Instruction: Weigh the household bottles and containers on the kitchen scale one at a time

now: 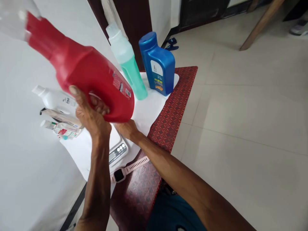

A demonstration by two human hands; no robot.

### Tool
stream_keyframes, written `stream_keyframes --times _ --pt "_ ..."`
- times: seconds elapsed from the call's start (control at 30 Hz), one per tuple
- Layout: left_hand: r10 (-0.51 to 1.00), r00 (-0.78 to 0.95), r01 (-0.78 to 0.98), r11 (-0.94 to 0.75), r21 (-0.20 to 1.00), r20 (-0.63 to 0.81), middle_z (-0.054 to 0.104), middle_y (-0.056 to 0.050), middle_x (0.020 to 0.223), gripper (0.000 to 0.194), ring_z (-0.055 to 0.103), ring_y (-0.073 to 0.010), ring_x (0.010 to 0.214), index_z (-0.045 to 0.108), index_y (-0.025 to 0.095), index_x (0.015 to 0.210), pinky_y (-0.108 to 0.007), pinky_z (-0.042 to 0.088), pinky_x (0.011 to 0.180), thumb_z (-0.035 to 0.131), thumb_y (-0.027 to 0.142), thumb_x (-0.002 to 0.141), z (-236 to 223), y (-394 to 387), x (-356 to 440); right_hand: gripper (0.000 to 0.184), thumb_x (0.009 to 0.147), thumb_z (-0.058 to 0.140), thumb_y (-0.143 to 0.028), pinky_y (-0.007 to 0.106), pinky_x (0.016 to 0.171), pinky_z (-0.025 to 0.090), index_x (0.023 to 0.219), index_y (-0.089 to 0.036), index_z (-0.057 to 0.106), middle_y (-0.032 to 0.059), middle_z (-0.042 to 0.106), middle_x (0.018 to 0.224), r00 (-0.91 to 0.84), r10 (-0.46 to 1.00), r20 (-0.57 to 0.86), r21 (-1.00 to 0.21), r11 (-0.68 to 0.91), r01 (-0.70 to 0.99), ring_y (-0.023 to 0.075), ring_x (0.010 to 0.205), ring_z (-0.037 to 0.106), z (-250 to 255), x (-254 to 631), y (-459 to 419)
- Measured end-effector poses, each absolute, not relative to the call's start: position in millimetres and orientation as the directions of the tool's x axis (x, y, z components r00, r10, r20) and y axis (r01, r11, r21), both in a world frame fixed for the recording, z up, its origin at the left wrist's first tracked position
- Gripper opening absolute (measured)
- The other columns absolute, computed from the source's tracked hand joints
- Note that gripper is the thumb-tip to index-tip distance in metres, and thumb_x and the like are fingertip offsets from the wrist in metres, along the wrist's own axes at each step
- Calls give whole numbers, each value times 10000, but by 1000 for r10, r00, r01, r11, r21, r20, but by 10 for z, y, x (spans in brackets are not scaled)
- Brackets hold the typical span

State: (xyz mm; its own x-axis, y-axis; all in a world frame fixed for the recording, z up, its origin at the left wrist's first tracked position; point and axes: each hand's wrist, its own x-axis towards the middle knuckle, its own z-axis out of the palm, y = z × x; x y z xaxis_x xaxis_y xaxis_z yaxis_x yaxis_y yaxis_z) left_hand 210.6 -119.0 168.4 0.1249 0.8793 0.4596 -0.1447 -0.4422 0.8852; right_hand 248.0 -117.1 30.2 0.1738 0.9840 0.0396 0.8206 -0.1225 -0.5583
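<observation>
Both my hands hold a big red jug (89, 77) up in the air, tilted with its neck toward the upper left. My left hand (90, 117) wraps round its handle side, fingers curled. My right hand (126, 128) presses under the jug's base; its fingers are mostly hidden behind the jug. Under the jug lies a small white kitchen scale (117, 149) with a display and buttons. A pink wristwatch (127, 170) lies just in front of the scale on a white sheet (154, 106).
A green bottle (128, 67) and a blue jug (158, 64) stand at the sheet's far end. A white bottle (56, 99) and tubes (61, 126) lie at the left. A red patterned mat (175, 102) covers the low table; tiled floor (240, 112) spreads right.
</observation>
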Motion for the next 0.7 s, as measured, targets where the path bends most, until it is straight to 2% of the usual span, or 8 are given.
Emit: stream_keyframes --times 0.1,0.23,0.33,0.53,0.7 --pt "863 76 -119 -489 864 499 201 29 575 732 231 -105 452 267 238 641 -303 212 419 570 830 945 1809 -1229 1737 384 1131 398 -261 369 889 565 1183 -161 765 159 811 1116 179 983 38 -559 -128 819 284 1106 770 267 2490 -1164" --pt "855 27 -60 -515 855 517 151 45 544 713 165 -98 438 268 238 597 -318 157 398 529 760 1007 1782 -1295 1242 511 1155 268 -310 345 865 533 1263 -128 733 210 804 1177 253 967 32 -543 -195 817 284 1135 773 264 2498 -1190" --pt "885 37 -34 -462 886 463 160 51 532 736 172 -92 430 285 237 580 -310 159 404 514 806 987 1663 -1314 959 534 1154 231 -289 343 864 530 1273 -126 725 214 793 1233 301 953 22 -518 -246 819 281 1174 764 273 2492 -1196" --pt "928 4 -76 -371 925 373 157 73 468 840 179 -64 395 279 230 516 -279 158 397 581 946 836 1415 -1275 686 506 1153 267 -321 336 834 536 1245 -148 734 185 806 1210 363 932 -7 -472 -323 820 280 1125 780 288 2494 -1189" --pt "931 94 -40 -351 935 353 157 59 401 914 178 -53 351 220 230 456 -279 133 382 500 1046 757 1267 -1175 569 501 1155 281 -362 335 850 532 1236 -178 741 170 812 1193 381 924 0 -454 -340 824 273 1122 781 231 2500 -1164"
